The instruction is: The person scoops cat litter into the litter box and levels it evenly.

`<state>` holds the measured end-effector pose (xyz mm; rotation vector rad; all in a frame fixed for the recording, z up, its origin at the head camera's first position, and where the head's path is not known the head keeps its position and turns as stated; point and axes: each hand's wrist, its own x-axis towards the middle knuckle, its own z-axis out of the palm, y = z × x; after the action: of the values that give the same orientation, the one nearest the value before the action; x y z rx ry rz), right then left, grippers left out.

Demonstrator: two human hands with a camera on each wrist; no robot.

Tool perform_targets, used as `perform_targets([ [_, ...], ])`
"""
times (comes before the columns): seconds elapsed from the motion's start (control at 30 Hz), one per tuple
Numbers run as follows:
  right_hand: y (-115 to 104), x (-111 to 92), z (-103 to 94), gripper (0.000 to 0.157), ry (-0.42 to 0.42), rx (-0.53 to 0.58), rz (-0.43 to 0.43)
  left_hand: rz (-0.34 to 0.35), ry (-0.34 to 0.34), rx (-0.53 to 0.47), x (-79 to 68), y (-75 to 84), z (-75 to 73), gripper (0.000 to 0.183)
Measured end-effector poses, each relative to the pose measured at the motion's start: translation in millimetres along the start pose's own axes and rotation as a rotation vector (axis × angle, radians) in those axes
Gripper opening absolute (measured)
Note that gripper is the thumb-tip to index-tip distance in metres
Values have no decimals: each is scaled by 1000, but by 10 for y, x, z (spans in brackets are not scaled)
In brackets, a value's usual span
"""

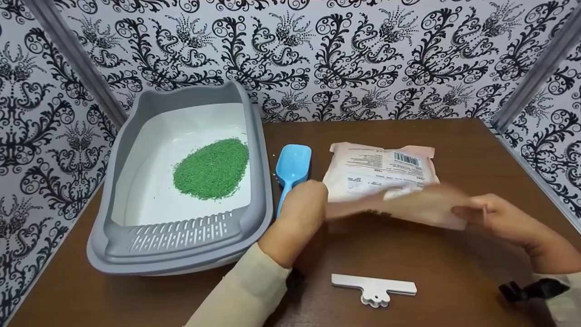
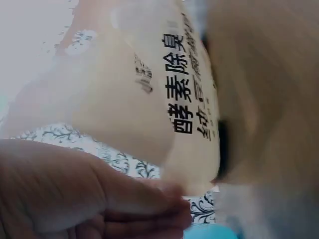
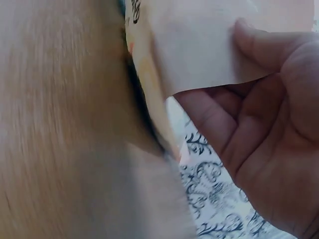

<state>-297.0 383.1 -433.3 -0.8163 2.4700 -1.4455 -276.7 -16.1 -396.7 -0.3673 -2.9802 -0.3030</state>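
Note:
A pale pink bag (image 1: 376, 170) with a barcode lies on the brown table, its near end lifted and blurred. My left hand (image 1: 303, 206) pinches the left corner of that end, beside the handle of a blue scoop (image 1: 294, 162). On the other side, my right hand (image 1: 504, 218) grips the right corner between thumb and fingers. In the left wrist view, dark printed characters show on the bag (image 2: 149, 114). The right wrist view has the thumb flat on the bag's plain flap (image 3: 204, 55). What the bag contains cannot be made out.
To the left stands a grey and white litter box (image 1: 261, 181) with a heap of green pellets (image 1: 213, 170) inside. A white sealing clip (image 1: 375, 287) lies near the table's front. Patterned walls (image 1: 290, 59) enclose the brown table (image 1: 454, 136) at the back and sides.

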Motion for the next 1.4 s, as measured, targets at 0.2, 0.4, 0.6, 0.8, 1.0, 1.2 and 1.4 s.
perform_targets([
  [0.2,118,23,-31,34,178,373,223,-19,56,-340,121,-26,112,12],
  [0.4,204,93,35,31,232,457,307,-132,-5,-532,192,-41,261,12],
  [0.6,212,164,98,25,270,350,465,-205,-77,-532,258,-65,345,13],
  [0.8,225,191,132,21,270,244,538,-218,-79,-519,283,-77,410,13],
  [1.0,216,195,148,19,252,193,561,-133,10,-379,236,-54,415,17],
  [1.2,218,194,144,18,266,183,559,281,153,20,227,66,338,17],
  [1.4,236,195,135,18,268,191,545,520,33,239,243,168,379,31],
])
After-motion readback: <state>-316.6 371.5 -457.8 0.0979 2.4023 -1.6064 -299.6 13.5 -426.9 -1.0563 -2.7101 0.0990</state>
